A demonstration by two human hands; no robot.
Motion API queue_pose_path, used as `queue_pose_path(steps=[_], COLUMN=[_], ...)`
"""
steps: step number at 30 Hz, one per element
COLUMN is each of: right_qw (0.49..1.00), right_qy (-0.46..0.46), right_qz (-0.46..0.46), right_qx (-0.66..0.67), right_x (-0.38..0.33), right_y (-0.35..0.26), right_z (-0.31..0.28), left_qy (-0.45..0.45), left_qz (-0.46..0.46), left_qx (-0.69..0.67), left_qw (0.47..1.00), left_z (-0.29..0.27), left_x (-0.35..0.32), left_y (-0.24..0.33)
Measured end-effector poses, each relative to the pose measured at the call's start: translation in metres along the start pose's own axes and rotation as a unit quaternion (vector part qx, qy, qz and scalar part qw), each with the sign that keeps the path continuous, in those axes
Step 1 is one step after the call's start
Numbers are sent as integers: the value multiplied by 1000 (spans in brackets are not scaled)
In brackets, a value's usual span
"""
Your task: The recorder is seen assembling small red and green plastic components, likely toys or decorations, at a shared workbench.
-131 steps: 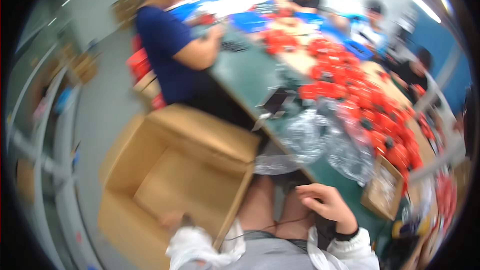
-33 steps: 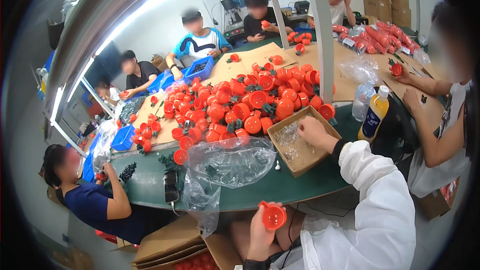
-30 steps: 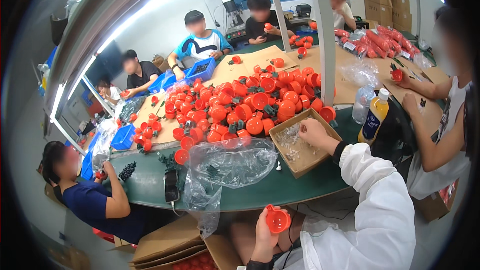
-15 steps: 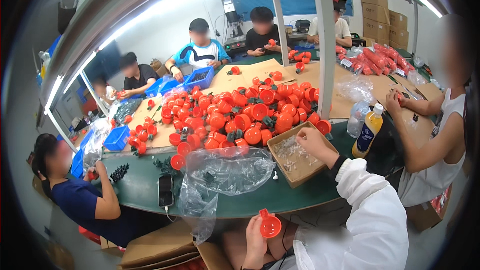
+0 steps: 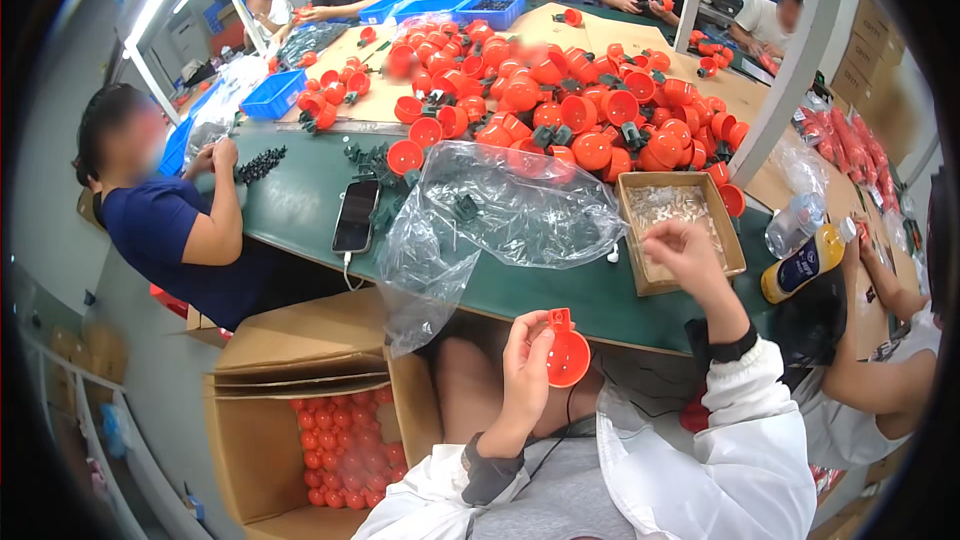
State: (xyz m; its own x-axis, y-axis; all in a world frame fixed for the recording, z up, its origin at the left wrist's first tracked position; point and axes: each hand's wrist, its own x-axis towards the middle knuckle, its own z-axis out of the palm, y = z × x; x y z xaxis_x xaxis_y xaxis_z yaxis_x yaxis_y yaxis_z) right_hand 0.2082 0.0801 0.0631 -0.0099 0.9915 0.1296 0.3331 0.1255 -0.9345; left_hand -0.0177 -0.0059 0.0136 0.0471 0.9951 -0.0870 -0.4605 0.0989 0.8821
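My left hand (image 5: pixel 522 380) grips a red plastic cup (image 5: pixel 570 358) by its short tab, with the round hollow facing up. My right hand (image 5: pixel 692 258) hovers over the near side of a shallow cardboard box (image 5: pixel 728 212), thumb and fingertips pinched together. Whatever lies between those fingertips is too small to name. Small whitish and clear pieces (image 5: pixel 680 208) lie scattered in that box. Beyond it spreads a large pile of red cups (image 5: pixel 590 148), many with dark green pieces fitted on them.
A clear plastic bag (image 5: pixel 530 205) drapes over the table edge beside a phone (image 5: pixel 356 215) on a cable. A yellow drink bottle (image 5: pixel 805 265) stands right of the box. Below left, an open carton (image 5: pixel 250 440) holds red round pieces. People sit around the table.
The view has swung down and right. My right hand has drawn back from inside the box toward its near side. My left hand still holds the red cup, now tilted differently.
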Motion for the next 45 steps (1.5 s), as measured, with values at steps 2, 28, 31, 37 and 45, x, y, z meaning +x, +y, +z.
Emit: queue_pose_path(steps=[2, 28, 31, 37, 45], right_qw=[989, 969, 965, 905, 921], right_qy=[-97, -81, -118, -373, -100], right_qz=[34, -208, -215, 83, -253], right_qx=[107, -108, -96, 190, -279], right_x=[-18, -57, -51, -20, 98], right_y=[-20, -49, -47, -28, -36], right_z=[20, 109, 116, 120, 200], left_qy=[10, 63, 78, 88, 134], left_qz=[6, 104, 106, 118, 96], left_qx=[2, 106, 101, 49, -2], left_qw=[1000, 987, 986, 988, 986], left_z=[-3, -14, -23, -33, -64], left_x=[-2, -9, -10, -12, -17], left_y=[-1, 2, 3, 17, 26])
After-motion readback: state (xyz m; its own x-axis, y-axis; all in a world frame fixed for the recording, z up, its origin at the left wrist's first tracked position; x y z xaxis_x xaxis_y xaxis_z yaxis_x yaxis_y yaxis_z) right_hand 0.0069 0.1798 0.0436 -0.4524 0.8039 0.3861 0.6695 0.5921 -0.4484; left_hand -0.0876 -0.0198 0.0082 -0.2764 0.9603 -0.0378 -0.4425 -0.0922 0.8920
